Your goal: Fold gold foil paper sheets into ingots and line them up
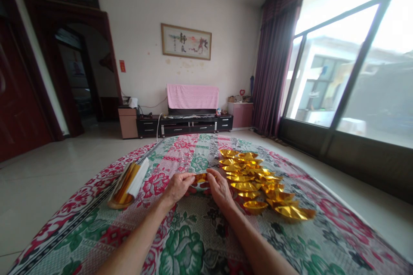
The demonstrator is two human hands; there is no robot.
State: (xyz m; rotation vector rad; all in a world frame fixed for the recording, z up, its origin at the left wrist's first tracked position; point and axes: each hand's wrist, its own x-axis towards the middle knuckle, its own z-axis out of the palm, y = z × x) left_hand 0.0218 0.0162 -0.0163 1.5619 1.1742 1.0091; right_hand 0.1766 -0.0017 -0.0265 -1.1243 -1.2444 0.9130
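Note:
Between my two hands is a small folded piece of gold foil paper (200,178), held up over the patterned cloth. My left hand (177,188) pinches its left end between thumb and fingers. On the other end, the fingers of my right hand (220,187) are closed, with the thumb along the top. Just right of my right hand stand several folded gold paper ingots (247,186), boat-shaped and set in rows. Farther left lies a curled stack of gold and white paper sheets (125,184).
A flowered red, green and white cloth (182,249) covers the rounded surface under my hands. Beyond it stands a low black cabinet (190,128) with a pink cloth (192,96) draped over something on top. Large windows (335,64) and a purple curtain (274,60) are on the right.

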